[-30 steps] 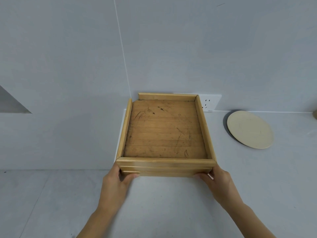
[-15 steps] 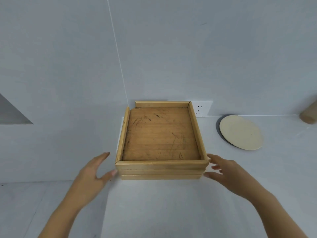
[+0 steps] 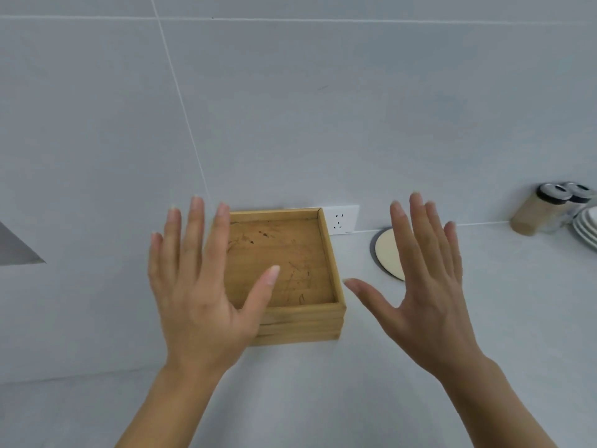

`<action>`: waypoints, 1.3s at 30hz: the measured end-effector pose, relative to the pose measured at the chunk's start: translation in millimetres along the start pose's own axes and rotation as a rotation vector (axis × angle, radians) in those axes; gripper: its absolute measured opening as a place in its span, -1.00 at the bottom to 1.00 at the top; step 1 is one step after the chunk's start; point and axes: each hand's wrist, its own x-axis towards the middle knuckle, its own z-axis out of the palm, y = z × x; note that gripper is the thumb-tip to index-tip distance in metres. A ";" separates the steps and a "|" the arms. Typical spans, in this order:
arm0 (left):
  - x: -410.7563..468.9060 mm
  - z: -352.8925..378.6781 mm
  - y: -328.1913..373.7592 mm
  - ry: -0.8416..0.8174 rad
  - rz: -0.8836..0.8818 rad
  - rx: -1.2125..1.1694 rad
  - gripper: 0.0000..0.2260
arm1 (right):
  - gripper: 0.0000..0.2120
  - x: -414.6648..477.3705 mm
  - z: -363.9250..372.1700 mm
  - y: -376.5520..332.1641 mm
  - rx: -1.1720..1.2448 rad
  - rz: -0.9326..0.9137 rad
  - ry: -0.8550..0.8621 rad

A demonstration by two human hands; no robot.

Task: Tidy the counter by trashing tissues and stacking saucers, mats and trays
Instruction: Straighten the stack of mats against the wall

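Note:
A stack of wooden trays [image 3: 292, 253] rests on the white counter against the wall corner. My left hand [image 3: 200, 286] is raised in front of the stack's left side, fingers spread, holding nothing. My right hand [image 3: 426, 286] is raised to the right of the stack, fingers spread and empty. Behind my right hand lies a round cream mat [image 3: 387, 253], partly hidden. White saucers [image 3: 588, 226] are stacked at the far right edge of the view.
A wall socket [image 3: 340, 219] sits behind the trays. Two jars with black lids [image 3: 546, 208] stand near the wall at the right. The counter [image 3: 323, 399] stretches toward me below the hands.
Both hands let go of the tray stack's front corners and rose, fingers spread, toward the camera. The view shifted right, bringing the jars and saucers into sight.

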 end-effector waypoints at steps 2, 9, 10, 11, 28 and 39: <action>-1.4 9.5 19.1 -0.009 0.058 0.025 -0.39 | -0.26 -2.3 -5.6 9.1 -0.037 0.006 -0.003; -10.2 51.0 92.9 -0.049 0.102 0.122 -0.38 | -0.24 -6.7 -34.3 77.9 -0.061 0.004 0.015; -11.4 58.3 106.0 -0.054 0.091 0.139 -0.38 | -0.25 -6.5 -39.4 91.1 -0.059 -0.009 0.007; -12.9 65.9 120.4 -0.058 0.076 0.153 -0.38 | -0.25 -6.1 -45.5 105.5 -0.060 -0.024 0.000; -20.5 123.5 243.5 -0.096 0.013 0.169 -0.34 | -0.24 -16.3 -116.1 232.7 -0.097 -0.007 0.027; -23.4 119.4 223.1 -0.146 0.003 0.169 -0.33 | -0.21 -8.2 -100.0 222.1 -0.065 -0.013 0.003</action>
